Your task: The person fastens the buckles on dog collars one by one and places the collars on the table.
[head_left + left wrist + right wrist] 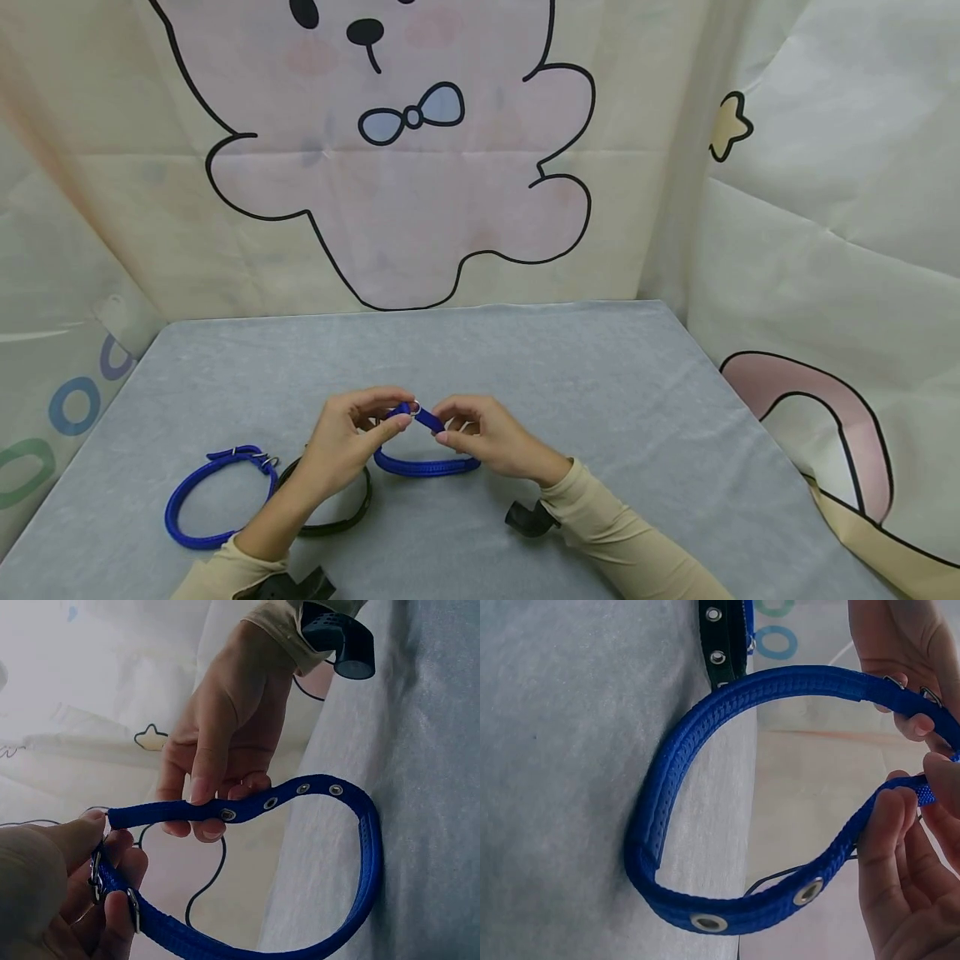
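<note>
My left hand (337, 446) pinches the buckle end of a blue collar (427, 469). The thumb and fingers of my right hand (483, 433) pinch its strap close to the tip. In the left wrist view, the metal buckle (96, 874) lies by the left fingers, the strap tip reaches the left thumb, and a row of metal eyelets runs along the strap. The collar forms a loop whose padded lower side (676, 750) hangs down to the cloth. Whether the tip passes through the buckle, I cannot tell.
Another blue collar (178, 504), fastened in a ring, lies on the grey tabletop (525, 358) at the left. A dark collar (360, 512) stands beside it, partly behind the left forearm. Printed cloth walls (637, 208) surround the table.
</note>
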`<action>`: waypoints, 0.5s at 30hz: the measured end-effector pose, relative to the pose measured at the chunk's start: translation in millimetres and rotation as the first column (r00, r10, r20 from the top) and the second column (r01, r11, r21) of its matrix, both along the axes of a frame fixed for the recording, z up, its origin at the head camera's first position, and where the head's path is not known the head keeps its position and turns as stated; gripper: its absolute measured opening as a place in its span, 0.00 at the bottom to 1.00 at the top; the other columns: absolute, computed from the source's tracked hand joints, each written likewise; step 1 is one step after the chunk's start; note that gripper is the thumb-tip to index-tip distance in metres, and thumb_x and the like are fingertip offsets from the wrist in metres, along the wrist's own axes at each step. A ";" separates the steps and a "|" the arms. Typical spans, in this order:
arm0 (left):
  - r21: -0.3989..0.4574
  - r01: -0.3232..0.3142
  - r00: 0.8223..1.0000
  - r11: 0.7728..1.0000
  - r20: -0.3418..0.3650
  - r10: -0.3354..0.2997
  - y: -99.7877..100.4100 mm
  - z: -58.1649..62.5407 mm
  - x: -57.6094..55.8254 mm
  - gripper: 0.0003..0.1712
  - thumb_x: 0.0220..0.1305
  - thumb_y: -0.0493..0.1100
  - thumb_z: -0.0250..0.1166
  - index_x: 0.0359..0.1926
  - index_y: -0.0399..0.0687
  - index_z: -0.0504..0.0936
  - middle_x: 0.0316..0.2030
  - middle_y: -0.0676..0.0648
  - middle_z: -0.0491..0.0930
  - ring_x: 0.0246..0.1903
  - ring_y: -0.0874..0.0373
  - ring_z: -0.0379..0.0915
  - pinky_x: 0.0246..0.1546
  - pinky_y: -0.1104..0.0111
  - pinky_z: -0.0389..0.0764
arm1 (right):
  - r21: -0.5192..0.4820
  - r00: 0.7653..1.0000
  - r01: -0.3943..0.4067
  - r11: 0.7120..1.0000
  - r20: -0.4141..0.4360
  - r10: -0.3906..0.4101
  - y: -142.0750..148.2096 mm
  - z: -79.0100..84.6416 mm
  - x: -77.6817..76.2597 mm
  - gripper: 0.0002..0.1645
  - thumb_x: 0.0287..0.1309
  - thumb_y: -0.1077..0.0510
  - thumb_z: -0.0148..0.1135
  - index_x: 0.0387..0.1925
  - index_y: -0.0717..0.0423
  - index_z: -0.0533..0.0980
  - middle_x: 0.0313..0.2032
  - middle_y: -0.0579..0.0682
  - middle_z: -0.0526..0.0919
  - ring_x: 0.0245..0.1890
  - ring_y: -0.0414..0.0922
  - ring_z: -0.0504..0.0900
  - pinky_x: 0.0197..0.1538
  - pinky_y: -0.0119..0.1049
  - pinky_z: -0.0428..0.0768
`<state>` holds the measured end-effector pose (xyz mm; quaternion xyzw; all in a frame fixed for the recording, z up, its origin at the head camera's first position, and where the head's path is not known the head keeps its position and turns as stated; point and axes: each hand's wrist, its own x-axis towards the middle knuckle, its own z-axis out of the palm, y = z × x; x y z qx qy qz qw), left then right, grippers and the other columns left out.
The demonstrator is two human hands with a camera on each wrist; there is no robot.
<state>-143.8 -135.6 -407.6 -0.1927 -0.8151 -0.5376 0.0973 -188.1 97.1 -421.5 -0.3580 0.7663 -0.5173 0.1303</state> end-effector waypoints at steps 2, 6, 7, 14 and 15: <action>-0.008 0.008 1.000 1.000 -0.005 -0.008 0.5 -0.3 -0.1 0.11 0.67 0.39 0.68 0.49 0.47 0.88 0.44 0.45 0.89 0.36 0.68 0.83 0.33 0.70 0.81 | 0.000 1.000 -0.002 1.000 0.002 0.002 0.1 -0.4 0.1 0.12 0.68 0.63 0.62 0.51 0.62 0.80 0.44 0.60 0.85 0.36 0.57 0.84 0.34 0.28 0.81; -0.014 0.028 1.000 1.000 0.004 -0.028 0.6 -0.8 -0.3 0.11 0.67 0.39 0.68 0.49 0.46 0.88 0.44 0.44 0.89 0.33 0.66 0.81 0.31 0.70 0.80 | -0.003 1.000 -0.011 1.000 -0.001 0.011 0.5 -1.2 0.0 0.13 0.69 0.63 0.62 0.52 0.62 0.80 0.45 0.61 0.85 0.37 0.64 0.83 0.34 0.29 0.80; -0.012 0.033 0.999 0.999 0.011 -0.033 0.5 -0.8 -0.4 0.11 0.67 0.39 0.68 0.50 0.46 0.88 0.44 0.43 0.88 0.32 0.66 0.81 0.30 0.70 0.80 | -0.002 1.000 -0.012 1.000 -0.003 0.012 0.5 -1.3 -0.1 0.13 0.69 0.62 0.62 0.52 0.62 0.80 0.45 0.61 0.85 0.37 0.64 0.83 0.34 0.29 0.80; 0.018 0.075 0.993 0.997 0.086 -0.077 -1.4 -0.4 -1.0 0.12 0.67 0.40 0.69 0.50 0.45 0.87 0.42 0.42 0.88 0.31 0.65 0.79 0.24 0.70 0.76 | 0.000 1.000 -0.015 1.000 -0.009 0.015 0.0 -1.6 0.2 0.12 0.69 0.62 0.62 0.51 0.61 0.80 0.45 0.60 0.85 0.37 0.55 0.84 0.36 0.30 0.82; 0.023 0.083 0.992 0.996 0.091 -0.085 -1.5 -0.4 -1.2 0.12 0.67 0.40 0.69 0.50 0.45 0.87 0.42 0.42 0.88 0.31 0.65 0.79 0.23 0.70 0.76 | -0.001 1.000 -0.014 1.000 -0.008 0.014 0.0 -1.4 0.6 0.12 0.69 0.62 0.61 0.51 0.61 0.80 0.46 0.60 0.85 0.36 0.51 0.84 0.36 0.30 0.82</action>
